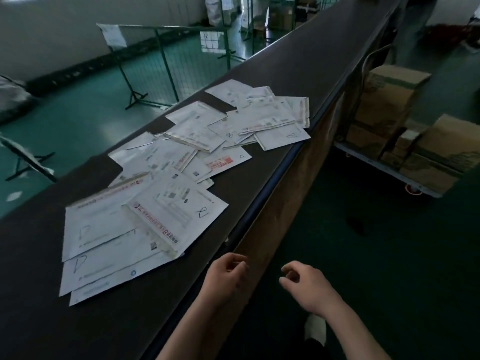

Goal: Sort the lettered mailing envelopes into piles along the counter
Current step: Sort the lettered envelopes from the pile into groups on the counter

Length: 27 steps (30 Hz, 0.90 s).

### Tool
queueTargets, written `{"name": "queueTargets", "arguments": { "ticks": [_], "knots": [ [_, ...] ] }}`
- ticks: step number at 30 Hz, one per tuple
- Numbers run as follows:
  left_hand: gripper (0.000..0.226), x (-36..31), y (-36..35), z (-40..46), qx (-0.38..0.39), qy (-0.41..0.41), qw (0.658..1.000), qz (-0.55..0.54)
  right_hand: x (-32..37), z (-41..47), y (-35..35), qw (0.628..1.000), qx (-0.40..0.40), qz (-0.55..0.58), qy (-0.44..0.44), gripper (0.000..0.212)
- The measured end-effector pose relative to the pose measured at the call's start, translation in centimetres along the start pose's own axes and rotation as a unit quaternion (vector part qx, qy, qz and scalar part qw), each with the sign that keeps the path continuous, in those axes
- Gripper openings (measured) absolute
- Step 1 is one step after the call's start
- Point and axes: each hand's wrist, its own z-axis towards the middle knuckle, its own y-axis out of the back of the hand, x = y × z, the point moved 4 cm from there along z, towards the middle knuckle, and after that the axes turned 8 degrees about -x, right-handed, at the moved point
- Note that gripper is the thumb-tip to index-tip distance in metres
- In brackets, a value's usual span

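Observation:
Several white mailing envelopes lie scattered along the dark counter (298, 61). Nearest me is a stack with two envelopes marked "D" (85, 237). On top of that stack lies an envelope with a red band and a handwritten letter (179, 211). Further along sit a loose middle heap (161, 157) and a far heap (262, 118), some marked "A". My left hand (226, 275) hovers at the counter's near edge with fingers loosely curled, holding nothing. My right hand (304, 281) hangs off the counter to the right, also loosely curled and empty.
Cardboard boxes (389, 100) are stacked on a cart to the right of the counter. Green wire barriers (166, 63) stand on the green floor beyond the counter's far side. A grey sack (13, 100) lies at the left.

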Motion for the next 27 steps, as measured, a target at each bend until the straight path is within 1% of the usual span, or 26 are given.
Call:
{"name": "queueTargets", "arguments": {
  "ticks": [5,9,11,14,17,19,20,24,25,27],
  "knots": [
    [0.013,-2.5,0.0,5.0,-0.083,0.081,0.992,-0.056,1.5,9.0,3.5,0.998,0.051,0.002,0.038,0.033],
    [0.013,-4.6,1.2,7.5,-0.143,0.102,0.981,-0.086,4.8,14.5,5.3,0.995,0.079,-0.015,0.064,0.033],
    [0.01,-4.3,2.3,8.5,-0.194,0.117,0.968,-0.105,7.0,17.1,5.1,0.988,0.108,-0.044,0.097,0.032],
    [0.01,-3.5,3.5,9.1,-0.242,0.138,0.956,-0.086,10.0,19.9,4.4,0.98,0.137,-0.056,0.134,0.03],
    [0.012,-1.8,5.8,10.7,-0.277,0.167,0.941,-0.094,13.4,23.4,2.3,0.977,0.148,-0.054,0.143,0.025],
    [0.014,-0.9,7.1,12.0,-0.293,0.18,0.933,-0.108,14.8,25.3,1.0,0.978,0.146,-0.052,0.137,0.022],
    [0.019,-0.3,7.7,12.7,-0.303,0.19,0.928,-0.108,15.3,25.9,0.6,0.981,0.146,-0.043,0.117,0.022],
    [0.05,2.7,11.3,14.3,-0.376,0.257,0.888,-0.066,17.8,28.7,-2.3,0.986,0.158,-0.028,0.046,0.03],
    [0.056,3.4,12.0,14.7,-0.381,0.269,0.883,-0.055,18.4,29.5,-3.0,0.987,0.155,-0.028,0.039,0.034],
    [0.062,4.6,12.6,15.2,-0.362,0.283,0.888,-0.016,19.2,30.8,-4.1,0.987,0.162,-0.013,0.009,0.039]
  ]
}}
